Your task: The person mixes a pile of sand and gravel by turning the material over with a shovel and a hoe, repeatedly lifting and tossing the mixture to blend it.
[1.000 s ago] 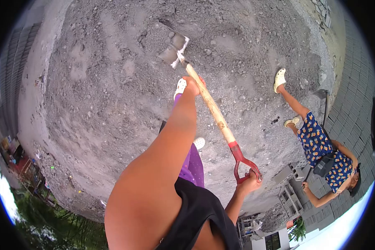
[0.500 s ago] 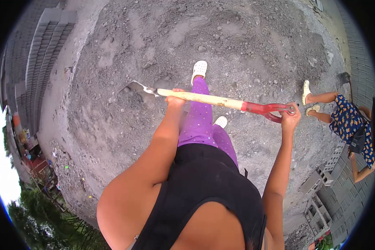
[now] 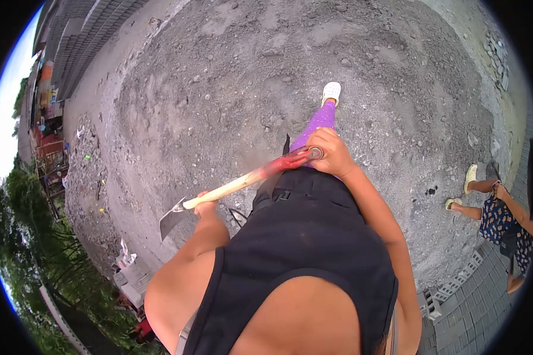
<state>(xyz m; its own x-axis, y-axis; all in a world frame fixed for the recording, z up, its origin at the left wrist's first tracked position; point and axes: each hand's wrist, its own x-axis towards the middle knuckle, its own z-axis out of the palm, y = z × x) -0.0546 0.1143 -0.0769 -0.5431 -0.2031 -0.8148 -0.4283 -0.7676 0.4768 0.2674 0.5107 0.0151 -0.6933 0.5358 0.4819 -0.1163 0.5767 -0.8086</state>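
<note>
A shovel [image 3: 237, 186] with a pale wooden shaft and a red handle slants across the front of my body. My right hand [image 3: 330, 152] is wrapped round the red grip at its upper end, above my waist. Low on the wooden shaft, close to the metal blade [image 3: 170, 221], my left hand [image 3: 204, 204] is closed, its fingers partly hidden by the shaft. The blade hangs at the left above the ground, and no load shows on it. Loose grey gravel [image 3: 237, 89] lies around my feet.
Another person in a dark patterned dress [image 3: 496, 220] stands at the right. Stacked grey blocks [image 3: 92, 41] rise at the upper left, and hollow blocks [image 3: 456, 281] line the lower right. Pale debris [image 3: 125, 258] and trees [image 3: 41, 254] are at the lower left.
The shovel has swung down and left, its blade lifted out of the gravel. Both hands have moved left with it, still gripping, and my body has turned.
</note>
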